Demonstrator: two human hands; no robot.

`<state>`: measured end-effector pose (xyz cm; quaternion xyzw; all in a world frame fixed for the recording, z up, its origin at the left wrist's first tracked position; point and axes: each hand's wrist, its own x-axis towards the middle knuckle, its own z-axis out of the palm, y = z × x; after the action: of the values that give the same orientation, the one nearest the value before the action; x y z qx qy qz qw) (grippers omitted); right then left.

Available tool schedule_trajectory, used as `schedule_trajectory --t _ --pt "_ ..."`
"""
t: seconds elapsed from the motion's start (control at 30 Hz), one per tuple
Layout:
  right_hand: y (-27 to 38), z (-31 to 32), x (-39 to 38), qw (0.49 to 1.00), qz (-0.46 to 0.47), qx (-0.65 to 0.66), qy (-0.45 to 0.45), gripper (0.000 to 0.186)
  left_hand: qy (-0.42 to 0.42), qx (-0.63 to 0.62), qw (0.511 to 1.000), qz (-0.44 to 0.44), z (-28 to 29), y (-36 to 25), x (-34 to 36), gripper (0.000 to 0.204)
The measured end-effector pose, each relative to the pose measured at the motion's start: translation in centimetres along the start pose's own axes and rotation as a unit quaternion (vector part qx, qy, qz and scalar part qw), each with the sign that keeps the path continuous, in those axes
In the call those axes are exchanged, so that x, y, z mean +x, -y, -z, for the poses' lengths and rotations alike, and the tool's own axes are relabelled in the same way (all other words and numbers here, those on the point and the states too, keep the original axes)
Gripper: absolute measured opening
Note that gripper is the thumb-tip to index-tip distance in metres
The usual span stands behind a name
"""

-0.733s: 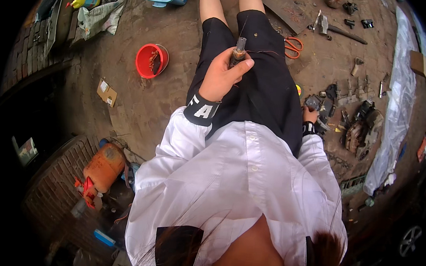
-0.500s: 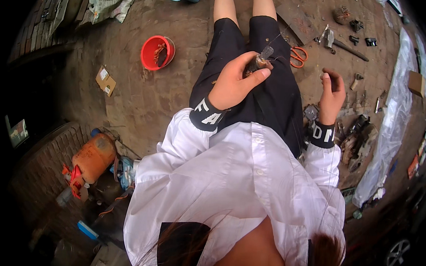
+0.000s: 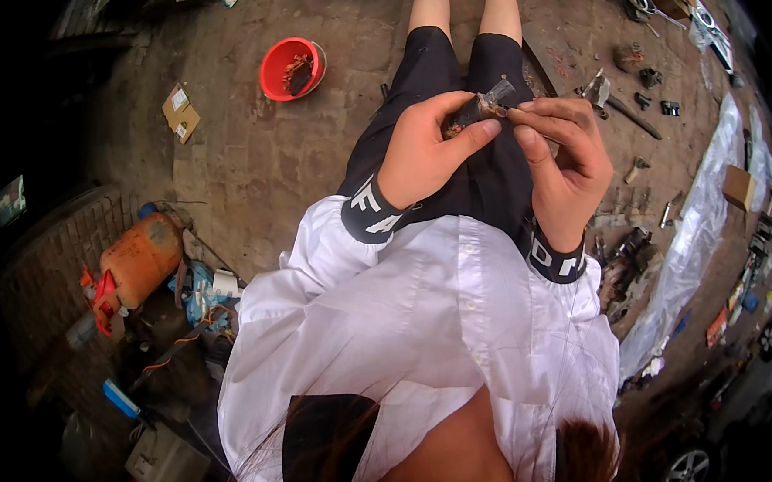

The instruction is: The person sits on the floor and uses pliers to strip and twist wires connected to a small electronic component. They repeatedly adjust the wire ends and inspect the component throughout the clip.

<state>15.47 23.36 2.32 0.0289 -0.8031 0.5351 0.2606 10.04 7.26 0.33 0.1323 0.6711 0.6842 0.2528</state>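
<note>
My left hand is closed around a small dark part with copper-coloured bits and a clear, glassy-looking tab at its far end. I cannot tell what kind of part it is. It sits above my lap, with my left thumb along its near side. From the right, my right hand meets it, thumb and fingertips drawn together at the part's right end. Whether they pinch a wire or another small piece there is too small to make out. The black shorts lie beneath both hands.
A red bucket with copper-coloured scraps stands on the left. Right of my legs lie a hammer and several metal parts. Farther right is a long strip of clear plastic sheet near a cardboard box. An orange gas cylinder lies at lower left.
My right hand has come left from beside my lap to the part in my left hand, its fingers closing there. It covers where the orange-handled scissors showed. The view has shifted slightly.
</note>
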Motion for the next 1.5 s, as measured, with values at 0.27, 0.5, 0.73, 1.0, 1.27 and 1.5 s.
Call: schedule_trajectory --t 0.27,0.5,0.73,1.0,1.27,1.5 --pt "0.7 -1.0 0.9 0.947 -0.199 0.228 -0.105 0.038 0.135 -0.293 0.942 0.090 0.8 -1.6 0.0 0.038" --pt "0.2 -2.3 1.2 0.956 -0.206 0.209 -0.022 0.016 0.100 -0.234 0.966 0.050 1.4 -2.2 -0.8 0.033" --pt "0.7 -2.6 1.6 0.935 -0.250 0.251 -0.029 0.013 0.119 -0.338 0.931 0.075 2.1 -2.6 -1.2 0.041" --pt "0.5 -2.4 1.5 0.926 -0.259 0.273 -0.028 0.017 0.144 -0.338 0.926 0.089 2.2 -2.6 -1.0 0.043" --pt "0.1 -3.1 0.4 0.932 -0.269 0.241 -0.026 0.027 0.053 -0.004 0.998 -0.030 0.9 -2.7 -1.4 0.052" --pt "-0.2 -2.8 0.2 0.882 -0.288 0.366 -0.076 0.032 -0.121 0.265 0.933 -0.211 -0.6 -2.9 -1.1 0.042"
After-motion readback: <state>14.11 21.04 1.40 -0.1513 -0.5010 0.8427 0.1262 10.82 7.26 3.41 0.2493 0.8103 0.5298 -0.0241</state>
